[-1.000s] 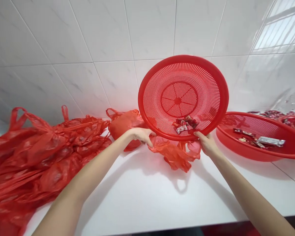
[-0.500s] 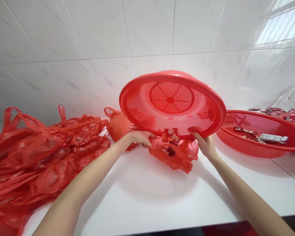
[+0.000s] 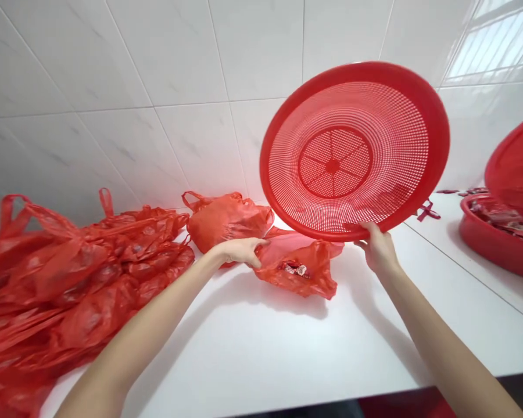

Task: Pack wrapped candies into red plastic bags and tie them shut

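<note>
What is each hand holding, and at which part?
Right hand holds the basket by its lower rim; left hand holds the bag by its edge.

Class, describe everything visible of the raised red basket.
The basket is round, shallow, red plastic, its wall and base pierced with small holes, spokes crossing the base, a smooth rim. It is empty, tilted nearly upright, its inside facing the camera, above a red bag. Only the right hand grips its lower rim.

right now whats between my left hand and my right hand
Head view: an open red plastic bag holding a few wrapped candies lies between them; the left hand holds its edge, the right hand grips the red basket rim.
</note>
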Available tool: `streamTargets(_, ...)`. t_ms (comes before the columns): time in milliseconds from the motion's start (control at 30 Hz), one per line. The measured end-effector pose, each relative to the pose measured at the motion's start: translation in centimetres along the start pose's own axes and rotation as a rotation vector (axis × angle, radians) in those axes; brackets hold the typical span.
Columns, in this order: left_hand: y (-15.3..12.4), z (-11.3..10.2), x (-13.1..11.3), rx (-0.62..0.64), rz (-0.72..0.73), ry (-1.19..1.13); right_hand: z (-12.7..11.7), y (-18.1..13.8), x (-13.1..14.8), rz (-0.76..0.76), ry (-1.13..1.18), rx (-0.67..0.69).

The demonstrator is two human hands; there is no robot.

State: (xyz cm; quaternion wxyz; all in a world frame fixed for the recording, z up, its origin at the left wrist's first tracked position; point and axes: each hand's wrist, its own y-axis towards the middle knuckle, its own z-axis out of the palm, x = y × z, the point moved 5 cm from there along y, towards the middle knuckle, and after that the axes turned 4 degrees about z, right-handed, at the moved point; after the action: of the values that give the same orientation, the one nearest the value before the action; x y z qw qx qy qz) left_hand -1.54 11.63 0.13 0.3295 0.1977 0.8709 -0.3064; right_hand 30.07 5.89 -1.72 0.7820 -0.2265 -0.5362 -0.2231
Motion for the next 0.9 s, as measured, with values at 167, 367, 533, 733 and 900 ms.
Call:
streamTargets(167,-1.7,-0.7,0.6,-0.053,-0.025,0.032,-3.4,-0.6,1.4,0.141,0.017,0.008)
streamTargets(367,-2.5,-1.5,0.9,-0.118,0.006,0.019,-7.2,-2.1,0.8,0.303,-0.024,-0.101)
streamTargets(533,-3.1,-1.1,0.6,-0.089,-0.018,0.02,-8.2,-3.5,0.0,0.34,-0.059,-0.121)
streamTargets(733,-3.2,-0.1,1.0,-0.03,0.009,-0.053,-5.5,-4.0,-0.5,0.252,-0.1,0.045)
streamTargets(900,-3.3,0.6,0.9,-0.048,0.072,-0.16,-1.3,-3.2,-1.1,0.264,-0.113,0.16)
